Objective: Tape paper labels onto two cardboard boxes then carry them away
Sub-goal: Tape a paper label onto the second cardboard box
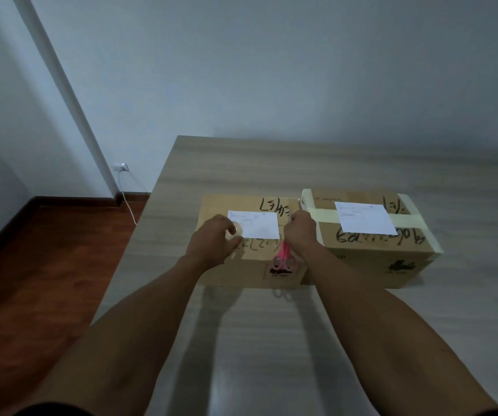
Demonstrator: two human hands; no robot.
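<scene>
Two cardboard boxes stand side by side on the table. The left box carries a white paper label on its top. My left hand grips a roll of clear tape at the label's left edge. My right hand hovers at the label's right edge with its fingers curled, pinching what looks like the tape's end. Pink scissors lie on the left box below my right hand. The right box has pale tape bands and its own white label.
The wooden table reaches back to a plain wall. Its left edge drops to a reddish wood floor. A wall socket with a white cable sits low on the left wall.
</scene>
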